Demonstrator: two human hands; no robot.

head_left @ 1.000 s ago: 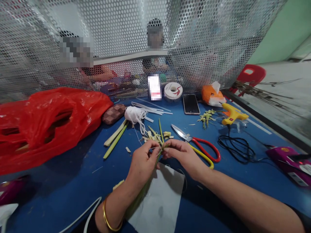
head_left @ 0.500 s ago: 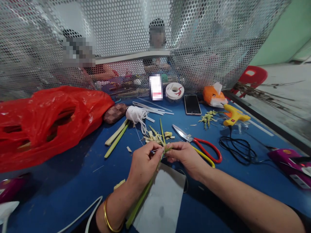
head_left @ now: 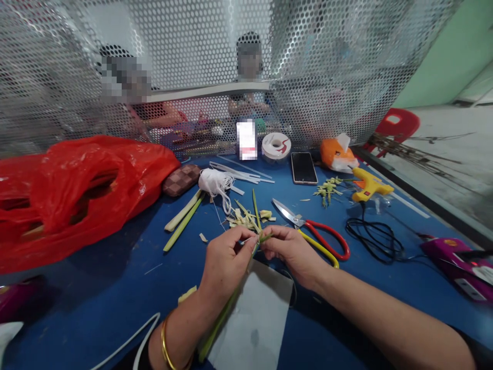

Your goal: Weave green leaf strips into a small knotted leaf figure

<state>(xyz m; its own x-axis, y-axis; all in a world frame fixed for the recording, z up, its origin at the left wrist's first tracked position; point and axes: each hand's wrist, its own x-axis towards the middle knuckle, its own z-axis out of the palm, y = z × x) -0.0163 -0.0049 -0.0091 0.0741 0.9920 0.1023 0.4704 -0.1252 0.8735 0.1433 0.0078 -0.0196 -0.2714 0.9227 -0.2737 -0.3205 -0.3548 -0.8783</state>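
My left hand [head_left: 227, 259] pinches a long green leaf stalk [head_left: 215, 333] between thumb and forefinger. The stalk runs down under the left wrist, and its narrow tip points away past the fingers. A thin white thread crosses at the fingertips. Close against them, my right hand [head_left: 296, 253] is closed in a pinch on a small green piece at the same spot on the stalk; the exact grip is partly hidden. Beyond the hands lie pale leaf scraps [head_left: 243, 218]. Scissors [head_left: 327, 237] with red and yellow handles rest just right of the right hand.
A white sheet [head_left: 254, 321] lies below the hands. Around them are a white thread bundle [head_left: 213, 181], cut stalks [head_left: 184, 224], a red plastic bag [head_left: 88, 190], a phone [head_left: 304, 168], a tape roll [head_left: 276, 146] and a yellow glue gun [head_left: 370, 186]. Behind a perforated metal screen [head_left: 185, 61] sit two people.
Both hands stay pinched at the same place on the stalk, with only slight finger movement. The whole view has shifted a little.
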